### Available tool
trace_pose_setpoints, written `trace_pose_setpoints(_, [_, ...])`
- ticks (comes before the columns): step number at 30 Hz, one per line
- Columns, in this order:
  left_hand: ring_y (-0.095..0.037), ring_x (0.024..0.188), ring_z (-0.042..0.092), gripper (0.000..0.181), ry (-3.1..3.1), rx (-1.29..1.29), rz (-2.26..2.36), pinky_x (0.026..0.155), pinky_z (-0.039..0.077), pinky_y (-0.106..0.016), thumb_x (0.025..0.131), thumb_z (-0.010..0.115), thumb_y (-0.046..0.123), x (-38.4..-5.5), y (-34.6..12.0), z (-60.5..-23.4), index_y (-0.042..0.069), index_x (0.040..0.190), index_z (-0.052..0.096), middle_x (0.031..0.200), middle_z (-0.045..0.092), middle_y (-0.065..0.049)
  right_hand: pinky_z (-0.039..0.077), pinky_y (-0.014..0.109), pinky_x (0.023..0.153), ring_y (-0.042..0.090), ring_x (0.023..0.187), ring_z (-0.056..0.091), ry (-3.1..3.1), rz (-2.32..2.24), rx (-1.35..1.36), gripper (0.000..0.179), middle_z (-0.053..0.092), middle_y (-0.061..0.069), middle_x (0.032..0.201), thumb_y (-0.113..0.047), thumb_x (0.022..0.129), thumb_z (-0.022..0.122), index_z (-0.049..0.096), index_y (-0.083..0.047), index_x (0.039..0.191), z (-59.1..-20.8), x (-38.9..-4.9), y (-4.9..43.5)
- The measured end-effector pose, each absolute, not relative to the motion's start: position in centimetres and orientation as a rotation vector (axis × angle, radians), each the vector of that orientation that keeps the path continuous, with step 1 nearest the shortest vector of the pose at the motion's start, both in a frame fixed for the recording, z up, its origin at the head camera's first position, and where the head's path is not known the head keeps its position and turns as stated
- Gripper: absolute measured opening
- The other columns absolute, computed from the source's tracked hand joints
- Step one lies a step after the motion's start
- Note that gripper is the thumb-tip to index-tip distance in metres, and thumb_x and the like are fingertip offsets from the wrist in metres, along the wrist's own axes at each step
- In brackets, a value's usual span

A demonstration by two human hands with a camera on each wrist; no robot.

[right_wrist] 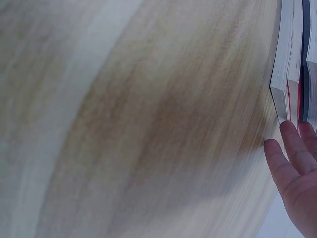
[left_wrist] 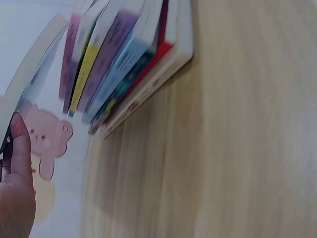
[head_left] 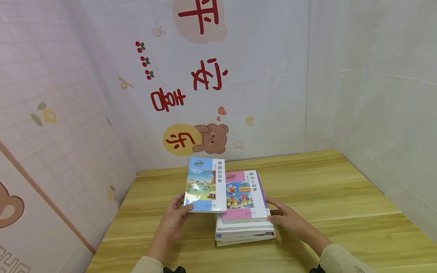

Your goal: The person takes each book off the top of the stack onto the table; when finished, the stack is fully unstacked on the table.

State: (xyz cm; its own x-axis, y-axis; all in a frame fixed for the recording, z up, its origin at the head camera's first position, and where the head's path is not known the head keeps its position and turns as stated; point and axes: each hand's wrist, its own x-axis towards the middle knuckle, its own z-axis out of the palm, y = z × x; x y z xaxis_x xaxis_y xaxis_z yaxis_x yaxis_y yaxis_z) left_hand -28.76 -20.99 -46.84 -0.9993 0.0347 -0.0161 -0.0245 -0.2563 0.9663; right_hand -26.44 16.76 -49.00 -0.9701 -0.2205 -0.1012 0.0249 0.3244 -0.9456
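A red-printed white cloth backdrop [head_left: 268,85] rose behind a yellowish wood-grain table [head_left: 349,229], on which lay a stack of thin paperback books [head_left: 245,233], topped by a pink-and-white illustrated paperback [head_left: 247,213]. Raised over the stack's left edge, a blue-and-white illustrated paperback [head_left: 204,184] hid part of the pink cover, its long axis running away from the person, its top toward the backdrop and leaning slightly right. The left hand [head_left: 174,217] gripped it near the lower left corner, thumb on the cover, while the right hand [head_left: 286,219], fingers extended, was at the stack's right side
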Motion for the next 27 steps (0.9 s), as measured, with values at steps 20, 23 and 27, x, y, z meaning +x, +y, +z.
trace_pose_setpoints(20, [-0.001,0.088,0.060,0.074,1.933,-0.252,2.440,0.099,0.049,-0.029,0.102,0.051,0.000,-33.8,-33.3,-47.4,0.007,0.159,0.005,0.157,0.018,-0.015,0.043,0.056,0.099,0.039,0.123,0.053,2.335,-1.748,-0.225,0.064,0.053,0.028,0.135,-0.014,0.095,0.064,0.037,-0.011,0.153,-49.5,-26.7,16.9])
trace_pose_setpoints(23, [-0.001,0.086,0.062,0.074,1.969,-0.264,2.379,0.096,0.051,-0.028,0.103,0.049,0.001,-33.8,-35.4,-48.3,0.004,0.158,0.000,0.162,0.003,-0.019,0.041,0.059,0.101,0.039,0.123,0.052,2.337,-1.751,-0.221,0.063,0.053,0.027,0.135,-0.013,0.095,0.064,0.038,-0.012,0.153,-49.5,-26.8,16.7])
trace_pose_setpoints(27, [-0.004,0.081,0.064,0.073,2.039,-0.316,2.278,0.088,0.055,-0.028,0.102,0.050,-0.001,-33.8,-37.2,-49.3,-0.003,0.156,0.000,0.147,0.029,-0.030,0.039,0.060,0.101,0.039,0.123,0.052,2.330,-1.759,-0.243,0.063,0.054,0.027,0.135,-0.013,0.096,0.063,0.038,-0.012,0.153,-49.5,-26.7,16.7])
